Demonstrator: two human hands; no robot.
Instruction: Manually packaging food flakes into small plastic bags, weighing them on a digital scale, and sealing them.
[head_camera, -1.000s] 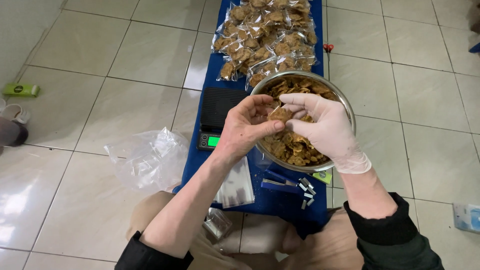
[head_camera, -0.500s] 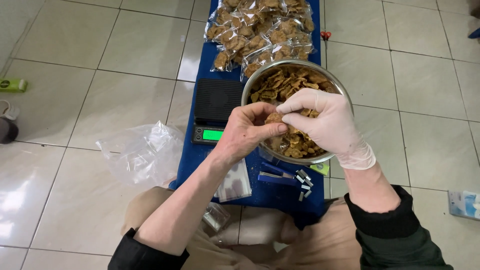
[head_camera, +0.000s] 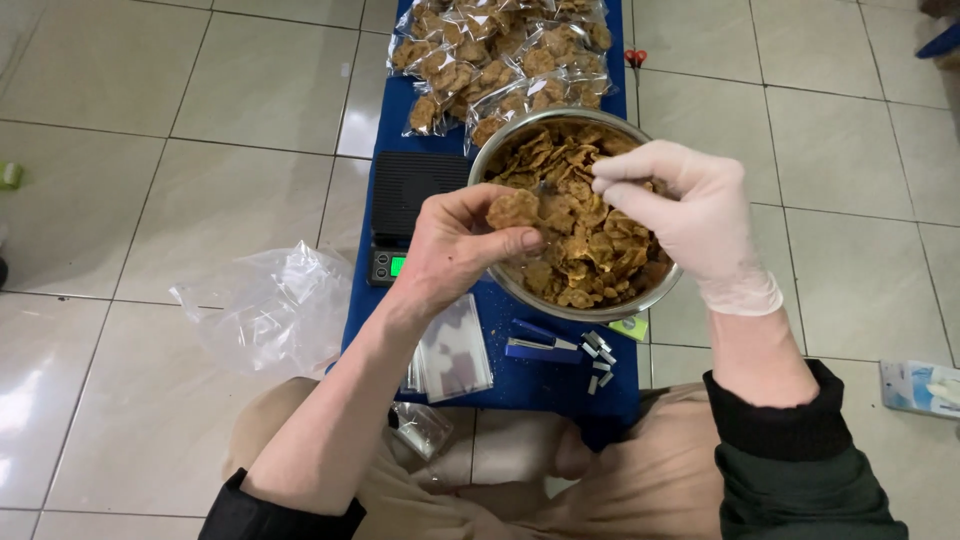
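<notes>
**Chips in hand over the bowl, bags half done**

Seated on the tiled floor (head_camera: 120, 130) before a low blue table (head_camera: 560, 385). Steel bowl (head_camera: 497, 142) well filled with brown fried chips (head_camera: 585, 245), near the front of the table. Left hand (head_camera: 450, 250), bare, over the bowl's near-left rim, thumb and fingers closed on one chip (head_camera: 512, 208). Right hand (head_camera: 680, 215), in a white glove, over the bowl's right half, fingertips pinched together just above the heap; too small to tell whether a chip sits between them.

Done so far, judged from the layout: a cluster of filled clear bags (head_camera: 500, 50) at the far end of the table, beyond the bowl. Left to do, by the same judgement: plenty, with the bowl far from empty, a small stack of flat empty bags (head_camera: 452, 350) at the near-left edge, and a loose heap of clear plastic (head_camera: 265, 305) on the floor to the left. Black scale (head_camera: 412, 205) with a green display left of the bowl, nothing on its plate. Blue stapler (head_camera: 545, 342) and loose staple strips (head_camera: 597, 360) in front of the bowl, untouched.

Against the frame half a second back: hands then pressed together at mid-bowl around one chip; now apart, left drawn to the near-left rim with the chip, right lifted toward the far-right side. Bowl, scale and bags unmoved on the table.
</notes>
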